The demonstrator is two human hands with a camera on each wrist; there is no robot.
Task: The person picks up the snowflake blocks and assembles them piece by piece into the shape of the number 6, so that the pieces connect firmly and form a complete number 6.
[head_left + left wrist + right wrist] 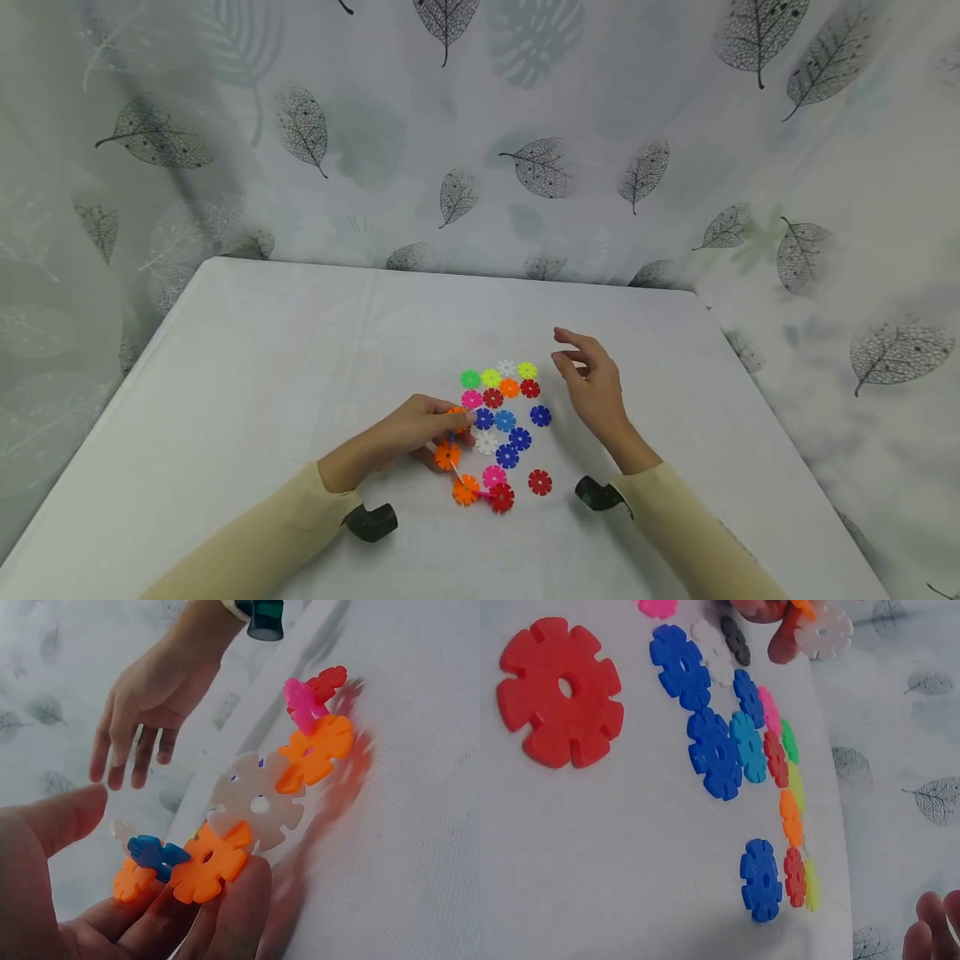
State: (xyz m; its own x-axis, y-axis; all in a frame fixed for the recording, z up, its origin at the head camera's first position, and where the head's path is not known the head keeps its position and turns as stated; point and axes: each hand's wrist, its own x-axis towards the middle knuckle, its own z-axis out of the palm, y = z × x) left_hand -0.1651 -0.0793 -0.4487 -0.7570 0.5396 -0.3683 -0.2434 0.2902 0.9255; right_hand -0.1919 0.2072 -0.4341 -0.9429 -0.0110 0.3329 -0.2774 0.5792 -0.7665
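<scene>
My left hand (420,429) holds one end of a chain of interlocked plastic snowflake discs (466,490). In the left wrist view, the chain's orange, blue and white discs lie over the curled fingers (240,907), with the thumb raised to the side. From there the chain runs through a large white disc (240,799) and an orange disc to pink and red ones at the far end. My right hand (596,387) hovers over the table's right part, holding nothing, thumb and fingers bent and apart. Loose snowflake discs (505,421) lie flat between the hands.
A single red disc (540,482) lies apart, near the right wrist. A blue disc (541,416) sits at the right side of the loose group. The white table (262,375) extends on both sides, with a leaf-patterned curtain (480,125) behind it.
</scene>
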